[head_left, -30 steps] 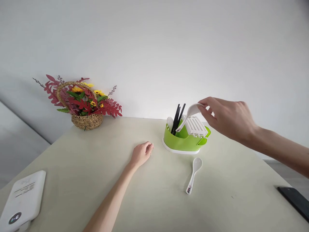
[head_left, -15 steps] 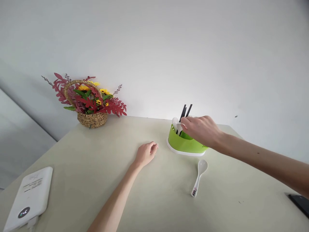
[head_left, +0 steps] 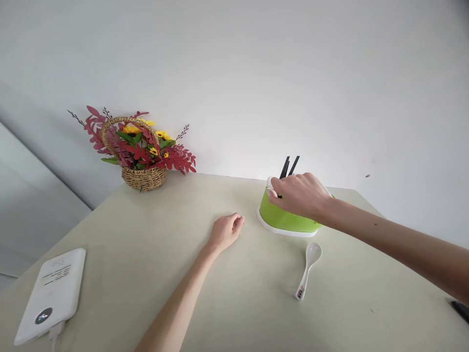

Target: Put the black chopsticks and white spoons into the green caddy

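A green utensil holder with a white base (head_left: 284, 221) stands toward the back of the table. Several black chopsticks (head_left: 289, 166) rise out of it. Over its opening is my right hand (head_left: 302, 195), fingers closed on a white spoon (head_left: 271, 191) at the left end of the holder. The hand hides most of that spoon and the holder's inside. Loosely curled, my left hand (head_left: 225, 232) rests on the table left of the holder with nothing visible in it. Another white spoon (head_left: 308, 269) lies in front of the holder, bowl toward it, a label on its handle.
At the back left sits a wicker basket (head_left: 144, 179) of artificial flowers and red leaves. A white power bank (head_left: 51, 296) with a cable plugged in lies at the front left. The edge of a black object (head_left: 460, 310) shows at the far right. Behind the table is a pale wall.
My right hand has lowered slightly onto the holder, with the spoon in its fingers sitting lower. My left hand keeps its pose. The whole view has shifted a little.
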A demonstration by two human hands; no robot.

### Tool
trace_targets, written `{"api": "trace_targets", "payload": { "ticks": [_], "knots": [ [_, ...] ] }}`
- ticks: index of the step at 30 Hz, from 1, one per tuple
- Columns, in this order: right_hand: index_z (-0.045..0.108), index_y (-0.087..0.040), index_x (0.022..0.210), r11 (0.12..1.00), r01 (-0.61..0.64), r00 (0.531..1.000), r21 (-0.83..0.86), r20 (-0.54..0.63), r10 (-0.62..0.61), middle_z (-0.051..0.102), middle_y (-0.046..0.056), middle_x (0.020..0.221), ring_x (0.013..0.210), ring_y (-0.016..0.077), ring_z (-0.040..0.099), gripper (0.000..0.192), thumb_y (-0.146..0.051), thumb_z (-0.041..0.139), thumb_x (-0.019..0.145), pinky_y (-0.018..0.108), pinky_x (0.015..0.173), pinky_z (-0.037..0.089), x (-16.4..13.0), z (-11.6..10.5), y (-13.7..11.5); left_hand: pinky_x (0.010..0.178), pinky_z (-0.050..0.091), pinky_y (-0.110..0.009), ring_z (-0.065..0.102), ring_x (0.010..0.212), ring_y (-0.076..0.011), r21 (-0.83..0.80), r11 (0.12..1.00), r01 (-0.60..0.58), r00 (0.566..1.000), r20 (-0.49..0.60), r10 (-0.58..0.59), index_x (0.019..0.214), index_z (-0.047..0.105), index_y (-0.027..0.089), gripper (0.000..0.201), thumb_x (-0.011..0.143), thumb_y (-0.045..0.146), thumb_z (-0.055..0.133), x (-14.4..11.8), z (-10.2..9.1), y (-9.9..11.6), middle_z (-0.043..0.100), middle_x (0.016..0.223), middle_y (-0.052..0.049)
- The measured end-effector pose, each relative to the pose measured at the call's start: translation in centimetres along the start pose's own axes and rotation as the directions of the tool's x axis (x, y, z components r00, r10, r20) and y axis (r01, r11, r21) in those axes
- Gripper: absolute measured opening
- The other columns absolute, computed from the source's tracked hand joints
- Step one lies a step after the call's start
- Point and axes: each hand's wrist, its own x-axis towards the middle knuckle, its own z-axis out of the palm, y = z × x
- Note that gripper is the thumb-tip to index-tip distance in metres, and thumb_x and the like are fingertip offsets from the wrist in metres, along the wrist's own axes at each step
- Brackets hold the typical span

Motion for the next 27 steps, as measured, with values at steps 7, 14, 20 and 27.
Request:
{"api": "trace_targets", "payload": {
  "ticks": [7,14,20,27],
  "knots": [
    [0.065,-0.02,0.091,0.999,-0.005,1.0,0.049,0.02,0.004,0.072,0.009,0.076,0.066,0.0239,0.068,0.042,-0.048,0.038,0.106,0.032,0.061,0.031,1.6,0.5,0.0,0.065,0.041,-0.029,0.065,0.064,-0.0179,0.001,1.0,0.002,1.0,0.0,-0.002,0.09,0.071,0.025,0.036,0.105,0.045,0.044,0.0,0.0,0.0,0.074,0.075,-0.001],
    [0.069,-0.022,0.103,0.989,0.02,0.999,0.147,0.031,-0.025,0.075,0.008,0.08,0.07,0.0249,0.069,0.044,-0.054,0.039,0.106,0.033,0.063,0.036,2.2,1.5,0.9,0.066,0.042,-0.029,0.065,0.065,-0.0176,-0.01,1.0,-0.001,1.0,0.004,0.001,0.091,0.071,0.025,0.035,0.105,0.045,0.045,0.0,-0.1,0.1,0.075,0.075,-0.001],
    [0.067,-0.025,0.093,0.963,-0.036,0.998,0.265,-0.038,0.048,0.077,0.004,0.08,0.064,0.0205,0.066,0.042,-0.051,0.036,0.107,0.031,0.062,0.035,-0.2,1.1,1.9,0.066,0.043,-0.029,0.065,0.065,-0.0182,-0.011,1.0,0.001,1.0,0.003,-0.001,0.092,0.072,0.025,0.035,0.104,0.044,0.045,0.0,0.0,0.0,0.076,0.076,-0.001],
    [0.064,-0.024,0.081,0.929,0.173,0.984,0.326,-0.102,-0.147,0.07,0.003,0.067,0.054,0.0162,0.057,0.049,-0.046,0.03,0.108,0.031,0.058,0.032,-5.8,1.2,3.0,0.066,0.042,-0.029,0.065,0.065,-0.0178,-0.005,1.0,-0.01,1.0,-0.003,0.01,0.09,0.071,0.025,0.036,0.105,0.045,0.045,0.0,0.0,0.0,0.075,0.076,0.0]
  ]
}}
